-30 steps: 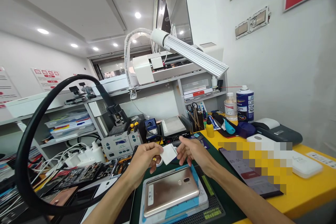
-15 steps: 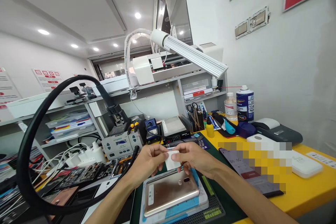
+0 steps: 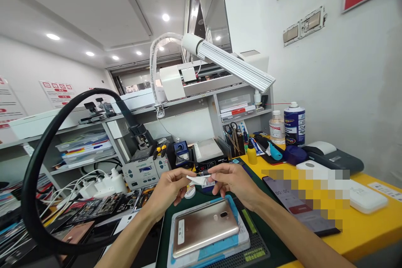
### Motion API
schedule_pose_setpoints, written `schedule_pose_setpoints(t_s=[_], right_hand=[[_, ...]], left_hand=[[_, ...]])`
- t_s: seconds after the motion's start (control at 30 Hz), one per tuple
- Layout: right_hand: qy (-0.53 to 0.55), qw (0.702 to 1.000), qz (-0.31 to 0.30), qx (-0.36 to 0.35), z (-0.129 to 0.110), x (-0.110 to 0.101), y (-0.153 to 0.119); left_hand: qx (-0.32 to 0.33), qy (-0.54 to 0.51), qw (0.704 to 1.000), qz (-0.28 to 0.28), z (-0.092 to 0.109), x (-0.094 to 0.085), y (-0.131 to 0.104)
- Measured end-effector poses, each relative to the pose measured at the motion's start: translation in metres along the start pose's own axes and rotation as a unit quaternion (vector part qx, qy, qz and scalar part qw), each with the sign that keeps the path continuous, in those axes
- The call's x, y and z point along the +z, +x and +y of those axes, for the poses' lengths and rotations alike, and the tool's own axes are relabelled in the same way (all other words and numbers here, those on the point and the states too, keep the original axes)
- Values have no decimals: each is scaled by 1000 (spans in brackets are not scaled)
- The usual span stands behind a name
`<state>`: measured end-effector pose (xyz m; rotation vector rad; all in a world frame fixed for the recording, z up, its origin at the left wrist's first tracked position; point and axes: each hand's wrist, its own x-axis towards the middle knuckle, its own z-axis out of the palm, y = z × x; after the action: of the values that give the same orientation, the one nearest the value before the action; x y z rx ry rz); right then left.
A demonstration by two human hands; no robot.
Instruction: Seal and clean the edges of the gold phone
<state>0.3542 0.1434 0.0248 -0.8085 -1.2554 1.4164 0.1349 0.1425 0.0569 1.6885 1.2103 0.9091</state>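
Note:
Between my two hands is a small white square packet (image 3: pixel 197 180), seen at a slant and held above the mat. My left hand (image 3: pixel 170 188) pinches its left end between thumb and fingers. The right end is in the pinch of my right hand (image 3: pixel 231 182). Below them a gold phone (image 3: pixel 205 228) lies back up, with a white label near its left end. It rests on a blue and white tray (image 3: pixel 245 240). A white round thing (image 3: pixel 189 192) shows just under my left fingers; its kind I cannot make out.
A green mat (image 3: pixel 276 236) and a black perforated pad (image 3: pixel 262 253) lie under the tray. To the right is a dark phone (image 3: pixel 301 211). A black hose (image 3: pixel 27 184) loops at the left over circuit boards (image 3: pixel 100 207). A yellow bottle (image 3: pixel 252 155) stands behind.
The white packet has tilted from facing me to nearly edge-on. Both hands have risen slightly and moved a little apart, uncovering more of the gold phone and the round white thing.

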Motion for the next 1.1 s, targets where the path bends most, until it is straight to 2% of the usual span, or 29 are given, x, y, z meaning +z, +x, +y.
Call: schedule_pose_setpoints(t_s=[0.17,0.33,0.6,0.83,0.97,1.1], right_hand=[[9,999,50,-4,-1,-5,1],[13,998,69,-2,-1,-8,2],[13,996,88,-5,-2,-8,3],[18,982,185,-40,-1,-18,10],[23,978,203,-42,-1,-22,12],[26,979,200,-42,0,-22,12]], left_hand=[[-48,61,997,-1,-30,-17,14],[-69,133,989,-4,-54,-29,30],[5,304,952,-5,-49,-36,28],[32,349,936,-24,-53,-27,27],[20,321,947,-30,-55,-25,33],[-39,286,957,-39,-58,-27,40]])
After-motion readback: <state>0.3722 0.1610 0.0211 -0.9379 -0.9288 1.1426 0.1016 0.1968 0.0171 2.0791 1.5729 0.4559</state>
